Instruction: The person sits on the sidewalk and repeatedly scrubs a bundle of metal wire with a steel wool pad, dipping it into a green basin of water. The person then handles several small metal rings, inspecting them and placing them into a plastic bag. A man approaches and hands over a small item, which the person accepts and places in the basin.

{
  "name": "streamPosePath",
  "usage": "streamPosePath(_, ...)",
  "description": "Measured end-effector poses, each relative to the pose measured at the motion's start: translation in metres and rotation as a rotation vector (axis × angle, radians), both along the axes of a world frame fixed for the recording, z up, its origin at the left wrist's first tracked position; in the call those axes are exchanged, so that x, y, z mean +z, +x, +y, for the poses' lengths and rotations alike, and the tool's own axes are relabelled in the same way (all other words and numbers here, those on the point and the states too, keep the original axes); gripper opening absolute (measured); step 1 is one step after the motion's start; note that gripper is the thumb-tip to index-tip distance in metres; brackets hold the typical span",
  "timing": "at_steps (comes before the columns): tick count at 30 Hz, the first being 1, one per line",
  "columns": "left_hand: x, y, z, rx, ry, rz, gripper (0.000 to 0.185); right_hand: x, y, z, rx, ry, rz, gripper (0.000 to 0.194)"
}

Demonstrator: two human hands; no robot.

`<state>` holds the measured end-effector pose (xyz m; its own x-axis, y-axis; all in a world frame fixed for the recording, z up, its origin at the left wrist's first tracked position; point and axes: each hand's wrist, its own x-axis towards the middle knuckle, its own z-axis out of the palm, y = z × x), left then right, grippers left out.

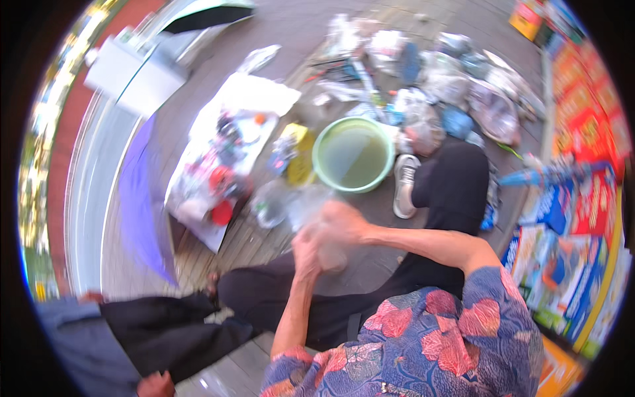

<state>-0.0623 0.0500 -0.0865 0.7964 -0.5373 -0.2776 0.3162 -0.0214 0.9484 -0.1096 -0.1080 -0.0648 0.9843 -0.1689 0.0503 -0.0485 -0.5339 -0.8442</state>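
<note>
My left hand and my right hand are together in front of my lap, blurred. Both grip a clear plastic bag, part of which sticks out past the knuckles. Something pale hangs below the hands, too smeared to name. Just beyond them stands a light green plastic basin of murky water. A second clear bag, with something greenish inside, rests on the ground left of the hands. Near it lies a yellow item, next to small packets.
Several filled plastic bags are heaped beyond the basin. To the left, a white sheet carries small colourful goods, beside a purple umbrella. Another person's dark-trousered leg is close at my left. Printed boxes line the right side.
</note>
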Motion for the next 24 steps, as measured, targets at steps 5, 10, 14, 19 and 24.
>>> streamPosePath(5, 0.006, -0.002, 0.009, -0.092, 0.003, 0.073, 0.005, 0.008, -0.008, 0.000, 0.033, 0.030, -0.112, 0.022)
streamPosePath(10, 0.016, -0.002, 0.003, -0.054, -0.036, 0.034, 0.011, 0.012, -0.003, 0.004, 0.060, 0.060, -0.131, 0.010)
streamPosePath(14, 0.015, -0.006, 0.005, 0.029, -0.035, 0.022, 0.013, 0.007, -0.001, 0.002, 0.088, 0.126, -0.027, 0.011)
streamPosePath(19, 0.001, -0.006, 0.006, 0.124, -0.127, 0.122, 0.021, -0.006, -0.002, -0.002, 0.117, 0.214, 0.052, 0.010)
streamPosePath(24, -0.011, -0.007, 0.005, 0.088, -0.073, 0.107, 0.017, -0.007, -0.004, 0.001, 0.101, 0.163, -0.002, 0.009)
